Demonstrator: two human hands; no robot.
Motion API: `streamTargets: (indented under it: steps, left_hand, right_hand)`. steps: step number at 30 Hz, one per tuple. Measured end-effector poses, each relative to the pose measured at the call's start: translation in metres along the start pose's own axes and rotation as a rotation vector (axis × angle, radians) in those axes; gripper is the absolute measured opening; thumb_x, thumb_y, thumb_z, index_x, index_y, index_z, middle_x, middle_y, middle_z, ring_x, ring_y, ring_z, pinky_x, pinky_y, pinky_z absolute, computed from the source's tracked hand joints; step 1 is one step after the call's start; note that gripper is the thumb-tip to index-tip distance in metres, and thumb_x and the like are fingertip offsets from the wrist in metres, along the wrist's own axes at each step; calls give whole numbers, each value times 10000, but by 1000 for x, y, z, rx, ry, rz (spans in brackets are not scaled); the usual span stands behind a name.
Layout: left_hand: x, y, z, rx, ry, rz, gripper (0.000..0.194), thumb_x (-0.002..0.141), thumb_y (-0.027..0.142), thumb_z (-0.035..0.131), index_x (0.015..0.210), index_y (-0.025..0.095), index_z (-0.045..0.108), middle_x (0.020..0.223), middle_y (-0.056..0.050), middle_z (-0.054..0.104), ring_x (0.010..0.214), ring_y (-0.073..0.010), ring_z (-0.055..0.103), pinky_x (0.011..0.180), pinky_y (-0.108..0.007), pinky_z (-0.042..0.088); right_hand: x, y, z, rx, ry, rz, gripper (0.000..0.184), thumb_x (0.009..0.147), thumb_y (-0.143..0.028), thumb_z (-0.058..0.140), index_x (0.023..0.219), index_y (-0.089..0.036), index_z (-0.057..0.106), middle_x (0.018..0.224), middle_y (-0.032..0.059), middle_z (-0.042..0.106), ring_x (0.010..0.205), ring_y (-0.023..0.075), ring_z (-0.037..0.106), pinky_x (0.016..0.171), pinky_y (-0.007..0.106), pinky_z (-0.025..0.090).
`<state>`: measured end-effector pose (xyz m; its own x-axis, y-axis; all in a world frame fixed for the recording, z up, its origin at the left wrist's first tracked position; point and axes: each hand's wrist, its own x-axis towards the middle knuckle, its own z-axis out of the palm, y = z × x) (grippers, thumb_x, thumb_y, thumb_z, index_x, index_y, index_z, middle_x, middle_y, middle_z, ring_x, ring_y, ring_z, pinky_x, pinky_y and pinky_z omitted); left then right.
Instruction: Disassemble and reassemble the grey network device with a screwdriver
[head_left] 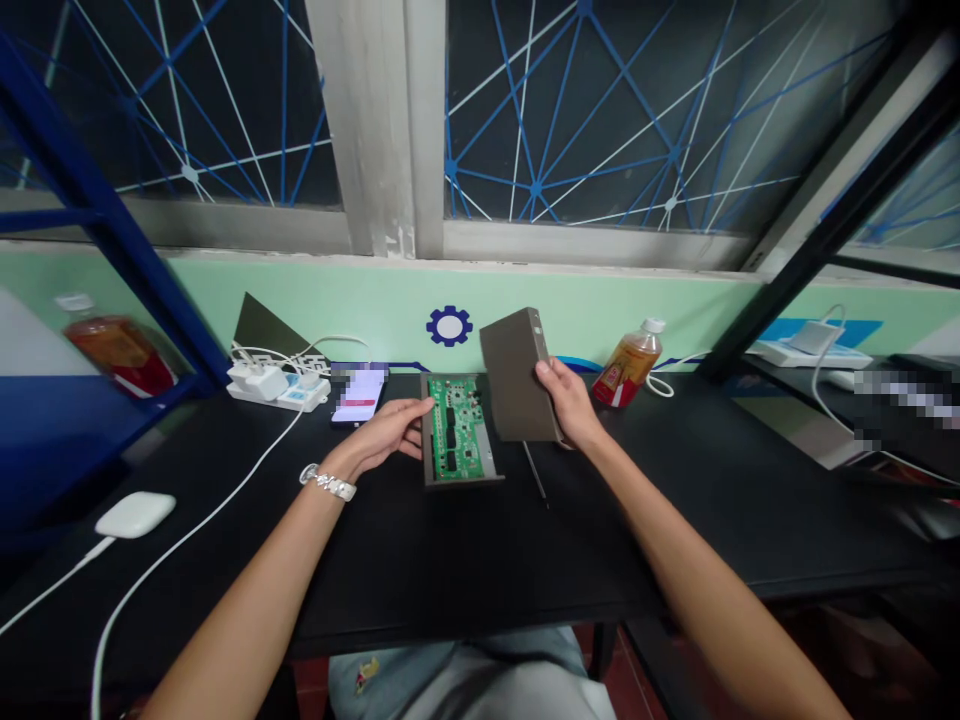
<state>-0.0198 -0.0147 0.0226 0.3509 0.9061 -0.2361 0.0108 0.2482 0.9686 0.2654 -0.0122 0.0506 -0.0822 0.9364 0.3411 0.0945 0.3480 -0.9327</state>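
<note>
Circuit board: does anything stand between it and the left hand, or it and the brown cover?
Only the casing rim stands between the left hand and the circuit board. Nothing visible separates board and brown cover; a thin rod lies further right.

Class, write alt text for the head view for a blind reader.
A person's left hand holds the edge of an open casing with a green circuit board; the right hand holds up a brown cover beside it. On the black desk are a thin rod, a phone and a bottle of amber drink.
</note>
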Motion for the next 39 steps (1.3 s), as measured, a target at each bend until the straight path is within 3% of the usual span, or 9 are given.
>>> streamTargets:
  steps: [4, 7, 12, 20, 27, 30, 33, 37, 39]
  left_hand:
    - [3, -7, 14, 63, -25, -59, 461, 799, 583, 696, 893, 150, 570, 781, -62, 693, 597, -167, 671, 553, -294, 557]
    - [4, -12, 23, 172, 38, -74, 473, 814, 612, 650, 831, 143, 592, 693, -67, 698, 558, -187, 678, 529, -295, 549]
    - [1, -17, 29, 650, 266, -15, 509, 860, 606, 546, 565, 191, 522, 406, -53, 573, 343, -199, 582, 381, -267, 420]
    - [-7, -16, 32, 999, 410, 129, 417, 880, 439, 546, 533, 209, 521, 394, -43, 529, 339, -176, 516, 442, -286, 356]
    - [-8, -6, 29, 1287, 566, 205, 339, 921, 470, 522, 789, 177, 630, 681, -107, 671, 670, -250, 666, 580, -299, 411]
    - [-1, 2, 30, 1344, 600, 373, 283, 957, 417, 477, 926, 176, 623, 741, -95, 667, 709, -257, 653, 616, -319, 427]
    - [16, 8, 34, 1351, 498, 583, 154, 939, 250, 470, 909, 180, 603, 869, -107, 662, 849, -261, 636, 722, -343, 462]
    - [47, 6, 41, 1304, 373, 692, 120, 843, 118, 502, 890, 174, 597, 934, -119, 632, 947, -287, 596, 850, -403, 472]
    - [59, -1, 43, 1254, 322, 691, 161, 842, 107, 489, 939, 175, 599, 938, -108, 632, 938, -283, 600, 840, -406, 484]
  right_hand:
    - [23, -13, 4, -361, -152, -140, 287, 921, -490, 535, 824, -234, 451, 567, -57, 430, 478, 115, 389, 493, 239, 301]
    - [49, -23, 16, -795, -343, -332, 174, 864, -344, 596, 793, -203, 522, 628, -16, 506, 556, 129, 431, 560, 271, 300]
    - [88, -18, 48, -1195, -520, -268, 149, 834, -310, 608, 914, -200, 669, 860, 79, 683, 755, 213, 587, 635, 303, 334]
    - [102, 31, 81, -1176, -566, -127, 272, 789, -316, 697, 1045, -244, 755, 1032, 88, 733, 946, 267, 663, 735, 305, 433]
    - [96, 33, 61, -1048, -547, 7, 426, 848, -361, 685, 1252, -229, 660, 1071, 60, 742, 985, 208, 682, 824, 259, 483]
    - [95, 15, 36, -1047, -494, 117, 442, 870, -355, 663, 1257, -147, 619, 1101, 141, 728, 946, 236, 699, 824, 311, 518]
    - [90, 2, 15, -1043, -552, 356, 378, 865, -427, 663, 1013, -81, 700, 865, 174, 750, 669, 239, 717, 626, 340, 564]
    - [81, 3, 10, -1032, -686, 773, 476, 807, -526, 712, 742, -55, 709, 665, 185, 723, 546, 234, 699, 550, 338, 579]
    - [78, 9, 15, -1039, -702, 871, 500, 773, -533, 742, 723, -37, 707, 636, 197, 717, 544, 243, 703, 540, 337, 580]
